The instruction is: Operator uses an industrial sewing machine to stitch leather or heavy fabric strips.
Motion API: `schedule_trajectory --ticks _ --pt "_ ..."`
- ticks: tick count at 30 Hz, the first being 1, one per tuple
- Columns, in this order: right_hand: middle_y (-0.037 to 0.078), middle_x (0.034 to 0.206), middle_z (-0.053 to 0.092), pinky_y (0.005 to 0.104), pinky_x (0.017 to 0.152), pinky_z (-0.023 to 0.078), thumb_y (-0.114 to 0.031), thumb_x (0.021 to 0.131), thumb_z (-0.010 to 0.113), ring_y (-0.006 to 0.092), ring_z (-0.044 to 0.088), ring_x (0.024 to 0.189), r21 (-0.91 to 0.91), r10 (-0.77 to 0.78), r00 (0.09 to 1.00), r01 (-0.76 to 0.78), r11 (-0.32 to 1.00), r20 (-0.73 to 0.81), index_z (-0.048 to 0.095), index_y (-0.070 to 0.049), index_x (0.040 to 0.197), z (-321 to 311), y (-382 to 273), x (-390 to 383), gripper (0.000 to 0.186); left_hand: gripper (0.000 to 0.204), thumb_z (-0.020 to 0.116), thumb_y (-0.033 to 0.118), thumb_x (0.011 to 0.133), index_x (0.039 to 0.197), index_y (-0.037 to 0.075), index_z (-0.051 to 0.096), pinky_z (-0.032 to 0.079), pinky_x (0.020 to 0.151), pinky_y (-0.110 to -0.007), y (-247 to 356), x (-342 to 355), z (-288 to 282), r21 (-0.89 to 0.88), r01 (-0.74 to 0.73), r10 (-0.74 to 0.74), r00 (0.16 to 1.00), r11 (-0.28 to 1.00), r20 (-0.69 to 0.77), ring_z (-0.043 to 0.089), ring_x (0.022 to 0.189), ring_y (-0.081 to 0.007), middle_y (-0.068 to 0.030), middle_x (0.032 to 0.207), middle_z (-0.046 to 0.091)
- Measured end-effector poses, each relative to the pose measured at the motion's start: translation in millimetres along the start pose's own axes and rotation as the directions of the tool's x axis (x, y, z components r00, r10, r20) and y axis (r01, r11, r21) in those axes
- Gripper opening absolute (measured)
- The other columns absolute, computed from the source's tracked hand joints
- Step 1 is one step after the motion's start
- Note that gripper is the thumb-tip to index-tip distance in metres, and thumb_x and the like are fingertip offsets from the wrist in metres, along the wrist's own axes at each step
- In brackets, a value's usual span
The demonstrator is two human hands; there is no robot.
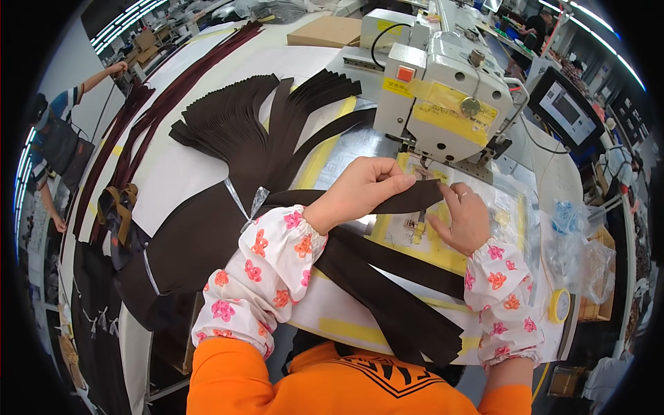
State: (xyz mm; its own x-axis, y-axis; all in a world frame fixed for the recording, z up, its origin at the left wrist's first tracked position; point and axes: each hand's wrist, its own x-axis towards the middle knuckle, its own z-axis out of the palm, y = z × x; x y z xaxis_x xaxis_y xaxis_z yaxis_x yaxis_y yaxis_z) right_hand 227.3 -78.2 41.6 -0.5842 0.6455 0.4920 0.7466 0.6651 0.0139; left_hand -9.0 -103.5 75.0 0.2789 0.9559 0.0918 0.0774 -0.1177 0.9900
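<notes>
My left hand [366,185] is closed, thumb against curled fingers, on a dark brown fabric strip [417,197] stretched across the sewing machine's bed. By the strip's right end is my right hand [463,220], its thumb spread away from the index finger, whose tip is at the strip's edge. A sewing machine [449,104] with yellow tape stands just beyond both hands. To the left lies a large fanned bundle of brown strips [232,149], bound with a clear plastic tie [238,204]. More sewn-looking brown strips [394,301] hang toward me below my hands.
Dark red strips [166,104] lie along the table's left side. A cardboard box [325,31] sits behind. At right are a screen [567,107], a yellow tape roll [559,305] and clear plastic bags [588,263]. Another person [66,135] stands at far left.
</notes>
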Motion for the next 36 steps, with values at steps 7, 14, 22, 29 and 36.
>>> schedule_trajectory --ticks 7,14,22,29,36 --pt "0.013 0.077 0.058 0.0397 0.061 0.045 -0.021 0.072 0.064 0.0308 0.059 0.068 -0.053 0.156 0.986 -0.153 0.987 0.053 0.054 -0.001 0.107 15.4 13.8 2.1 0.041 0.017 0.059 0.02 0.087 0.087 0.004 0.062 0.042 0.065 -0.024 -9.6 -5.5 2.7 0.04 -0.092 0.096 0.99 0.995 -0.1 0.051 0.068 -0.007 0.0024 0.076 0.058" --pt "0.008 0.052 0.052 0.0279 0.037 0.036 -0.023 0.088 0.046 0.013 0.049 0.04 0.64 0.624 0.627 -0.726 0.252 0.466 0.059 0.002 0.078 4.5 9.3 27.3 0.029 0.015 0.053 0.016 0.084 0.086 0.004 0.061 0.045 0.066 -0.031 -43.3 -11.1 54.8 0.535 -0.487 0.424 0.872 0.69 0.247 0.056 0.067 -0.0218 -0.0066 0.073 0.059" --pt "0.016 0.07 0.058 0.0329 0.051 0.042 -0.01 0.08 0.055 0.0264 0.056 0.056 0.763 0.762 0.635 -0.554 0.333 0.129 0.052 0.003 0.093 75.0 2.3 16.3 0.019 0.035 0.047 0.033 0.093 0.08 0.002 0.057 0.044 0.05 -0.021 -81.3 59.9 57.7 -0.222 0.327 -0.334 0.943 0.919 0.006 0.052 0.054 -0.0071 -0.0038 0.068 0.06" --pt "0.024 0.08 0.062 0.0426 0.069 0.048 -0.01 0.073 0.059 0.0406 0.061 0.08 0.616 0.696 0.717 -0.561 0.552 0.03 0.053 0.001 0.093 72.5 -2.6 21.0 0.023 0.018 0.049 0.018 0.086 0.088 0.003 0.059 0.049 0.069 -0.035 -104.7 84.7 50.1 0.757 -0.207 0.458 0.879 0.62 -0.134 0.06 0.074 -0.0277 -0.0154 0.084 0.062" --pt "0.023 0.084 0.063 0.0446 0.072 0.046 -0.007 0.07 0.056 0.0412 0.059 0.085 0.443 0.711 0.702 -0.653 0.615 0.047 0.056 -0.003 0.095 91.4 11.0 28.1 0.026 0.018 0.048 0.014 0.084 0.095 0.005 0.059 0.046 0.077 -0.04 -96.5 92.9 50.8 0.797 -0.452 0.484 0.843 0.399 0.236 0.058 0.086 -0.034 -0.0176 0.094 0.06"
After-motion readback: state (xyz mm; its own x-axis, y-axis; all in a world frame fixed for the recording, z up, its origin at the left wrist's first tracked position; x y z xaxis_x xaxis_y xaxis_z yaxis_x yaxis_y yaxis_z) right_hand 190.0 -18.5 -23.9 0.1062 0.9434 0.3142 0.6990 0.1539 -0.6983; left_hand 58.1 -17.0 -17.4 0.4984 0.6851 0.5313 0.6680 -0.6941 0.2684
